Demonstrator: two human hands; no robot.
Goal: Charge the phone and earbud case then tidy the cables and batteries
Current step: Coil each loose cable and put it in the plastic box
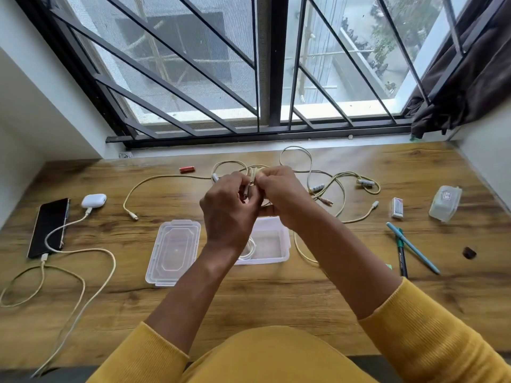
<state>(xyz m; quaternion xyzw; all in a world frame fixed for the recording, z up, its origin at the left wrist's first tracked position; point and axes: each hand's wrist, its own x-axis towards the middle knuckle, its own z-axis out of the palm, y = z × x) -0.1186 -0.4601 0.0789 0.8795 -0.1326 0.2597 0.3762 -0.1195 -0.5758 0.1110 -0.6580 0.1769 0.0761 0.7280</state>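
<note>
Cable coiling underway: my left hand and right hand both pinch it; next, the box at six o'clock.

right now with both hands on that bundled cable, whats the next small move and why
Probably lower the folded cable into the open container just below. Both the left hand and right hand pinch its gathered loops, one coiled cable already lies in that container, and more loose cables wait on the table.
</note>
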